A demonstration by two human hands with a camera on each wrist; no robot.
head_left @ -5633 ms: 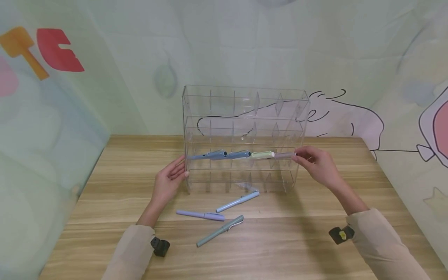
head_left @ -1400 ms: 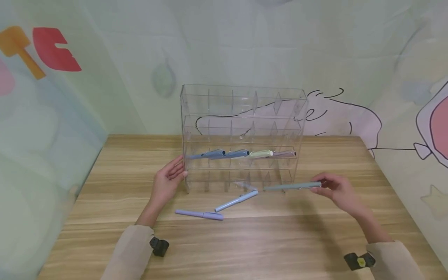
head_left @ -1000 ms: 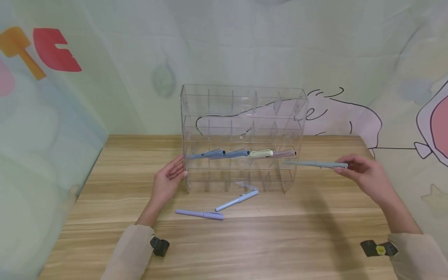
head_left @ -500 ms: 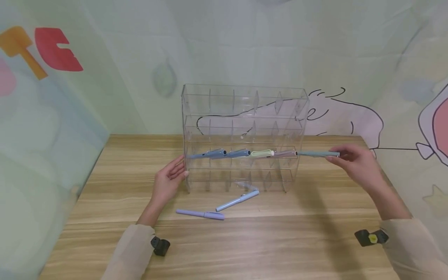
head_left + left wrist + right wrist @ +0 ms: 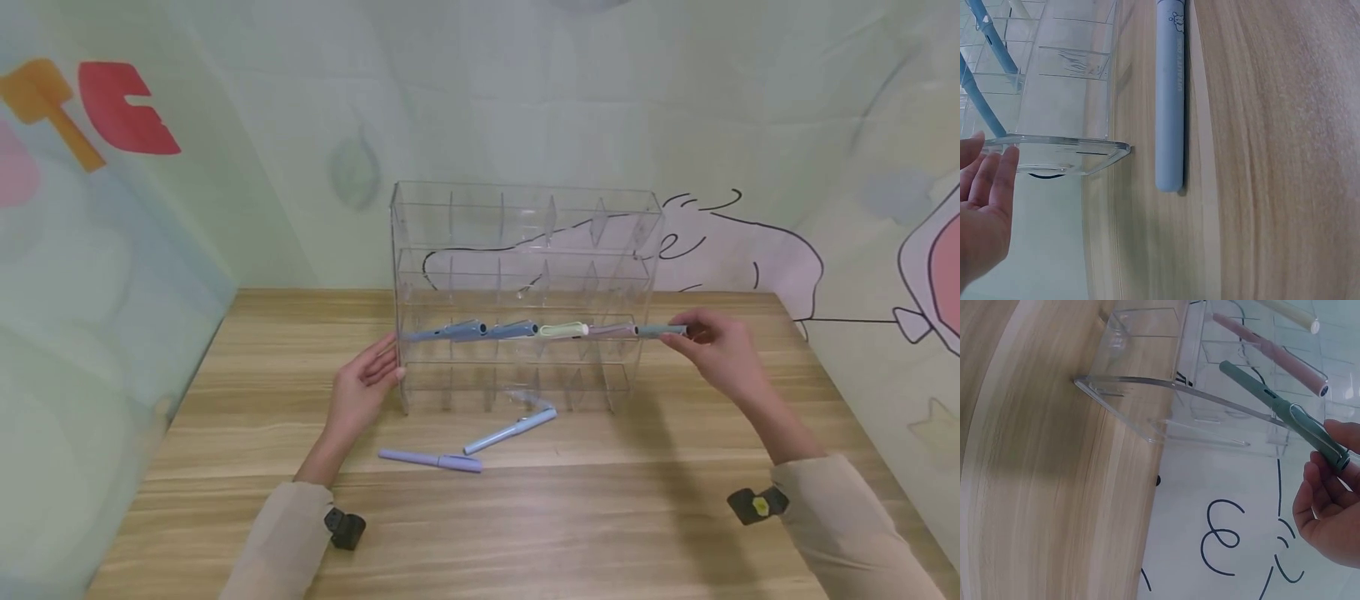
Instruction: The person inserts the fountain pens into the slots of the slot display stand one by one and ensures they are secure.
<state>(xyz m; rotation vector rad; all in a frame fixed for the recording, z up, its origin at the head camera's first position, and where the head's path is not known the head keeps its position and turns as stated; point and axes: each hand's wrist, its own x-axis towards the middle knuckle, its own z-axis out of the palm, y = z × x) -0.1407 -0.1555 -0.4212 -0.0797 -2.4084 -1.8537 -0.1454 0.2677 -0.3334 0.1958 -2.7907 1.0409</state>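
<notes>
The green capped pen has shifted left; we see the right hand pinching it at the right end of the clear rack, the left hand touching the left side with extended fingers.

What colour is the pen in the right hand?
The pen is muted green, clearest in the right wrist view.

Two loose pens lie on the table before the rack, which holds a row of others.
</notes>
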